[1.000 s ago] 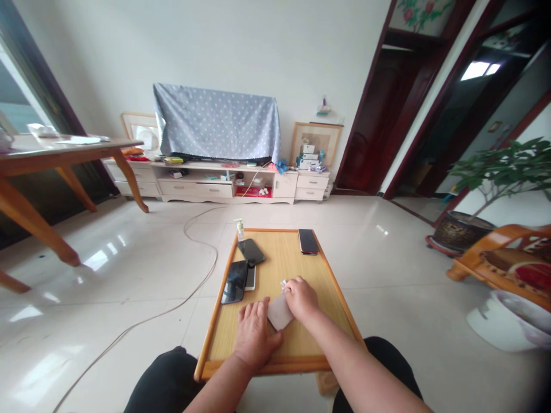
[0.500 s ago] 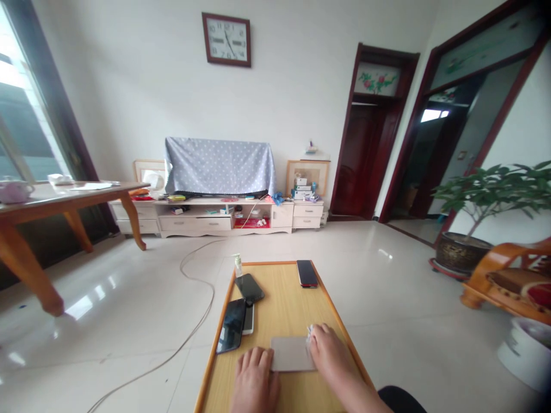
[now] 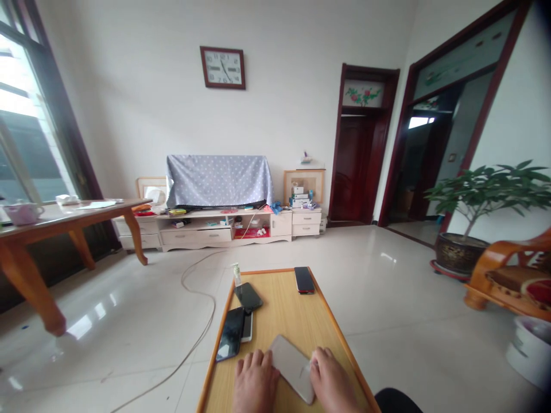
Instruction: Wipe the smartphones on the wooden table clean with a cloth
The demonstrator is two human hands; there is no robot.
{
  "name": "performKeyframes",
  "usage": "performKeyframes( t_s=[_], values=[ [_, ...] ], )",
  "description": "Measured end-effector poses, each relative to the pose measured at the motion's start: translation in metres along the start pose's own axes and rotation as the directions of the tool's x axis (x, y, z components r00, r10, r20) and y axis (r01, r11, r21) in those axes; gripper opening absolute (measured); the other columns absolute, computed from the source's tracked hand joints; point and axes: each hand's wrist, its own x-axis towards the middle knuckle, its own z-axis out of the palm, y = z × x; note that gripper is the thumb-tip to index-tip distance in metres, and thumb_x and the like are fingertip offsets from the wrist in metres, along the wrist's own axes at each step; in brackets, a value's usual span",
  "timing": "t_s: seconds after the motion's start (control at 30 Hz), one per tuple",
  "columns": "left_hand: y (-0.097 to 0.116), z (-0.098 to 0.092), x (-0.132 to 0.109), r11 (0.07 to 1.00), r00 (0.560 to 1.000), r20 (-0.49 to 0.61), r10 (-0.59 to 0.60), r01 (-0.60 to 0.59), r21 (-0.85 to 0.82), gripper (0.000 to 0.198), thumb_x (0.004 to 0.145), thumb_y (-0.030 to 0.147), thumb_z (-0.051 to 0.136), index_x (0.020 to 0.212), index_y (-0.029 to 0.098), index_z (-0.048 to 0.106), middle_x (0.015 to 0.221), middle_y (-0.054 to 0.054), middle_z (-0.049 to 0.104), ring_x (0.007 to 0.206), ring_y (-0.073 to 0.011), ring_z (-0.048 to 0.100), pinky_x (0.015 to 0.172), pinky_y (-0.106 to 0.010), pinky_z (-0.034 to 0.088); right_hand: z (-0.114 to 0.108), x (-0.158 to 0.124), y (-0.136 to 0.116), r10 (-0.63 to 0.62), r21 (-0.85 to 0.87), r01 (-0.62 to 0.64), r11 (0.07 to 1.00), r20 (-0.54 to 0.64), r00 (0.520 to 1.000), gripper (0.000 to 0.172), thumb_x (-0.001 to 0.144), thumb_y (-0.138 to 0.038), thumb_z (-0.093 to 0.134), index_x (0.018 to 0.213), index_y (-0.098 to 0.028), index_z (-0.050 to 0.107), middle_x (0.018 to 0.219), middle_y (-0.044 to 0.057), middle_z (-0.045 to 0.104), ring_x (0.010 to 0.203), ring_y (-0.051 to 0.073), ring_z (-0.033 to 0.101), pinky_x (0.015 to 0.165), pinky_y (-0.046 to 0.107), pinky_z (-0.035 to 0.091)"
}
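Observation:
Both my hands rest on a low wooden table (image 3: 301,321) at the bottom of the view. Between them lies a pale grey phone (image 3: 291,365), face down and turned at a slant. My left hand (image 3: 255,383) lies flat with its fingers stretched out, touching the phone's left edge. My right hand (image 3: 330,382) presses on the phone's right side with something small and white under its fingers; the wrist runs out of the frame.
Three dark phones lie on the table: two at the left (image 3: 232,339) (image 3: 248,297) over a white one, another at the far right corner (image 3: 303,280). A small pump bottle (image 3: 236,274) stands at the far left corner. A cable (image 3: 193,321) snakes across the tiled floor. Table left, plant and chair right.
The camera has tilted up, so the hands sit lower in view and the wall clock shows. The grey phone has turned from lying square to a slant between my hands.

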Motion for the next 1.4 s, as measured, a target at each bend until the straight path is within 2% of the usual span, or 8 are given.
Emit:
performKeyframes(
  t_s=[0.3, 0.5, 0.6, 0.67, 0.8, 1.1, 1.3, 1.4],
  values=[
    [0.014, -0.002, 0.005, 0.994, 0.997, 0.063, 0.049, -0.043, -0.098, 0.041, 0.094, 0.025, 0.037, 0.13, 0.026, 0.056, 0.119, -0.006, 0.069, 0.115, -0.0253, 0.054, 0.094, -0.039, 0.037, 0.006, -0.029, -0.028, -0.043, 0.263, 0.02, 0.965, 0.081, 0.996, 0.009, 0.084, -0.015, 0.056, 0.083, -0.024, 0.058, 0.086, 0.002, 0.066, 0.081, 0.018, 0.064, 0.073, 0.025, 0.043],
    [0.012, 0.002, -0.02, 0.994, 0.999, 0.021, -0.027, 0.029, -0.104, 0.059, 0.084, 0.055, 0.055, 0.134, 0.023, 0.054, 0.126, -0.011, 0.062, 0.119, -0.0298, 0.05, 0.1, -0.04, 0.031, 0.001, -0.025, -0.019, 0.008, 0.304, -0.001, 0.953, -0.02, 1.0, 0.009, 0.087, -0.021, 0.054, 0.081, -0.023, 0.06, 0.085, 0.002, 0.064, 0.079, 0.018, 0.062, 0.074, 0.027, 0.044],
    [0.014, 0.004, -0.026, 0.991, 0.995, 0.016, -0.1, 0.101, -0.086, 0.076, 0.076, 0.063, 0.06, 0.138, 0.02, 0.05, 0.128, -0.013, 0.059, 0.121, -0.0325, 0.048, 0.1, -0.042, 0.03, 0.007, -0.025, -0.031, -0.011, 0.325, 0.02, 0.946, -0.031, 0.999, 0.008, 0.088, -0.02, 0.055, 0.084, -0.023, 0.061, 0.088, 0.002, 0.064, 0.083, 0.018, 0.062, 0.077, 0.027, 0.044],
    [0.014, 0.005, -0.025, 0.989, 0.992, 0.025, -0.124, 0.126, -0.079, 0.072, 0.078, 0.062, 0.057, 0.136, 0.019, 0.052, 0.127, -0.014, 0.059, 0.121, -0.0325, 0.048, 0.1, -0.042, 0.029, 0.014, -0.027, -0.044, -0.057, 0.335, 0.057, 0.94, -0.01, 0.998, 0.009, 0.088, -0.018, 0.055, 0.088, -0.024, 0.062, 0.091, 0.002, 0.064, 0.086, 0.018, 0.062, 0.079, 0.026, 0.044],
    [0.011, 0.006, -0.02, 0.987, 0.99, 0.054, -0.13, 0.134, -0.087, 0.056, 0.084, 0.058, 0.051, 0.127, 0.023, 0.058, 0.124, -0.011, 0.059, 0.118, -0.0303, 0.049, 0.097, -0.04, 0.03, 0.023, -0.02, -0.059, -0.12, 0.232, 0.102, 0.967, 0.065, 0.991, 0.013, 0.091, -0.02, 0.054, 0.086, -0.025, 0.065, 0.092, 0.001, 0.063, 0.083, 0.015, 0.061, 0.074, 0.024, 0.04],
    [0.002, 0.011, -0.015, 0.981, 0.988, 0.053, -0.143, 0.149, -0.122, 0.056, 0.076, 0.053, 0.061, 0.124, 0.024, 0.059, 0.12, -0.009, 0.059, 0.116, -0.0308, 0.048, 0.096, -0.041, 0.03, 0.001, 0.042, -0.016, 0.057, -0.064, -0.056, 0.996, 0.015, 0.998, 0.019, 0.096, -0.027, 0.051, 0.087, -0.023, 0.067, 0.096, 0.004, 0.063, 0.079, 0.015, 0.057, 0.063, 0.026, 0.029],
    [-0.003, 0.016, -0.012, 0.982, 0.99, 0.02, -0.137, 0.138, -0.126, 0.053, 0.081, 0.054, 0.055, 0.125, 0.024, 0.059, 0.117, -0.009, 0.059, 0.113, -0.0296, 0.048, 0.096, -0.04, 0.029, 0.031, 0.011, -0.047, -0.217, 0.034, 0.215, 0.976, 0.156, 0.963, 0.02, 0.097, -0.029, 0.051, 0.083, -0.025, 0.065, 0.089, 0.001, 0.065, 0.079, 0.014, 0.058, 0.068, 0.025, 0.031],
    [-0.004, 0.016, -0.01, 0.983, 0.989, 0.041, -0.139, 0.142, -0.112, 0.054, 0.078, 0.053, 0.059, 0.124, 0.025, 0.059, 0.116, -0.009, 0.058, 0.113, -0.0295, 0.048, 0.095, -0.04, 0.03, 0.028, 0.032, -0.039, -0.158, 0.004, 0.159, 0.987, 0.153, 0.976, 0.018, 0.096, -0.031, 0.054, 0.082, -0.024, 0.064, 0.091, 0.0, 0.066, 0.079, 0.014, 0.058, 0.065, 0.025, 0.029]
  ],
)
